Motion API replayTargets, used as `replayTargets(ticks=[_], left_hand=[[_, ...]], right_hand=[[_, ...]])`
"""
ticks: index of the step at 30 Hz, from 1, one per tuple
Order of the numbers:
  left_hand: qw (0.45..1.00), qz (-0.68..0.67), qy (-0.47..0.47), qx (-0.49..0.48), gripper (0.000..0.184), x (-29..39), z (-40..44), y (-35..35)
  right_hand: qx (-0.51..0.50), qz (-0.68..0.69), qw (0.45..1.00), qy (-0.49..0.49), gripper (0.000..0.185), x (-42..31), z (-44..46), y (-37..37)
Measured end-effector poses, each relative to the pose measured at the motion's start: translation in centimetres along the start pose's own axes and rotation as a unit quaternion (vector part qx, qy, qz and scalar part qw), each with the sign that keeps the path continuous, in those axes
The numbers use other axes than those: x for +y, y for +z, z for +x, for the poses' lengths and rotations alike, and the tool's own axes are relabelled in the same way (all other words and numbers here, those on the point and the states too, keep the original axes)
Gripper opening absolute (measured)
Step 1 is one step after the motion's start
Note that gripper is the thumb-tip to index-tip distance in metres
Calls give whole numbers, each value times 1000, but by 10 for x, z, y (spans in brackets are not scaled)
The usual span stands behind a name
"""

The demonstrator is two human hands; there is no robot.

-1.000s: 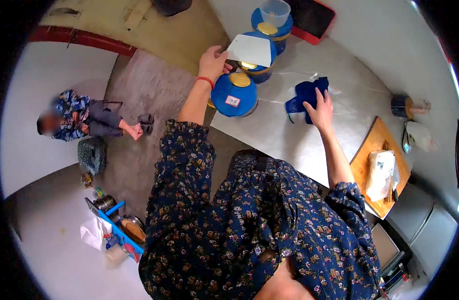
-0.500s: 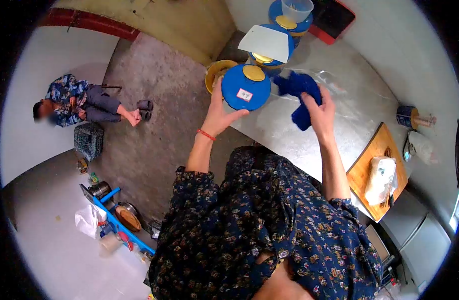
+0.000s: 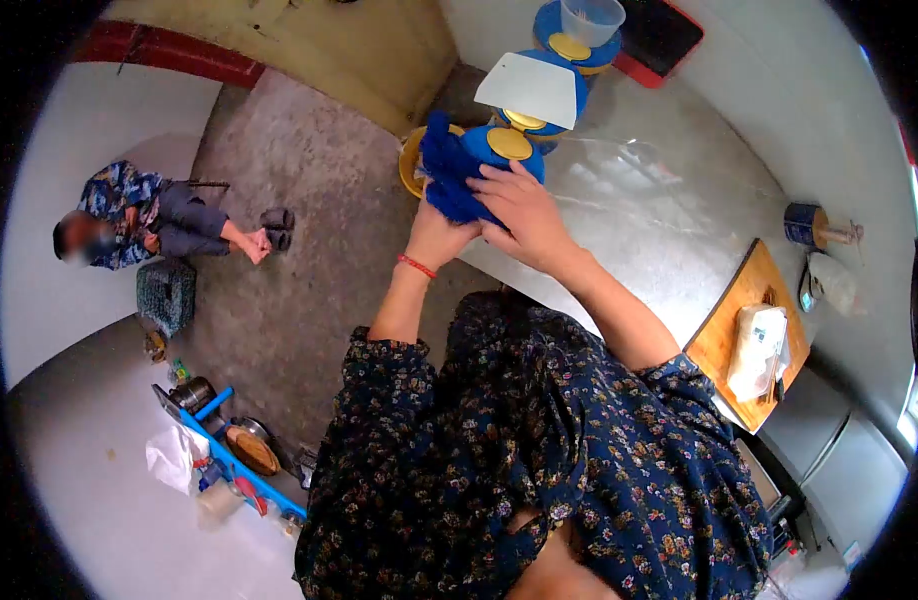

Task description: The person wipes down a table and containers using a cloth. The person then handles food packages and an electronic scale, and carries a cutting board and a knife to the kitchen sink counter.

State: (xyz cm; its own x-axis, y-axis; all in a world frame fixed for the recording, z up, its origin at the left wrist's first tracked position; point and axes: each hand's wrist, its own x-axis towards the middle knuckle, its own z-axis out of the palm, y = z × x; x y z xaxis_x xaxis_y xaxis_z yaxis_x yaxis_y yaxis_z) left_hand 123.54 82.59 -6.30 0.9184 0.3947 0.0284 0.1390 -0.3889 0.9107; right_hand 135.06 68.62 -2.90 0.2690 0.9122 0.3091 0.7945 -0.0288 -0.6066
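A round container with a blue lid and a yellow cap stands at the table's near left edge. My left hand grips its side, the fingers partly hidden under a dark blue cloth. Across the lid, my right hand presses the cloth down, fingers stretched over it toward the left. The cloth drapes over the lid's left part and hangs past its rim. Just behind stands another blue-lidded container, with a white sheet lying on top.
A clear plastic tub rests on a further blue-lidded container. A yellow bucket is beyond my left hand. On the right lies a wooden board with a white package. A person sits at the far left near a blue rack.
My right hand has swung left with the cloth, from above the table onto the container's lid. The cloth now covers the lid's left side and its label. My left hand stays at the container.
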Motion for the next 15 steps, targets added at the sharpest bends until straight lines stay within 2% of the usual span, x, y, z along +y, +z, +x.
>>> replayTargets(ticks=[2,3,4,6,8,10,12,13,15], left_hand=[[997,34,49,40,72,7,3,0],[992,-123,-22,24,84,-10,-3,3],[998,-60,-20,15,87,2,1,-3],[998,65,-17,-4,94,25,8,-14],[996,44,-49,-55,97,23,12,-26],[993,40,-61,-90,98,28,16,-34],[992,33,-50,-109,98,19,21,-39],[991,25,-56,-120,97,19,23,-41],[988,30,-75,-129,97,14,22,-41]], right_hand=[[9,55,998,9,33,0,-19,-7],[21,76,997,23,31,-2,-31,-11],[32,97,994,37,30,-3,-46,-15],[23,118,975,189,28,7,-85,-26],[98,246,864,428,23,27,-119,-26],[202,334,772,502,24,22,-98,-58],[230,325,778,487,25,25,-76,-62],[188,328,782,495,29,29,-67,-61],[162,254,862,408,40,53,-72,-25]])
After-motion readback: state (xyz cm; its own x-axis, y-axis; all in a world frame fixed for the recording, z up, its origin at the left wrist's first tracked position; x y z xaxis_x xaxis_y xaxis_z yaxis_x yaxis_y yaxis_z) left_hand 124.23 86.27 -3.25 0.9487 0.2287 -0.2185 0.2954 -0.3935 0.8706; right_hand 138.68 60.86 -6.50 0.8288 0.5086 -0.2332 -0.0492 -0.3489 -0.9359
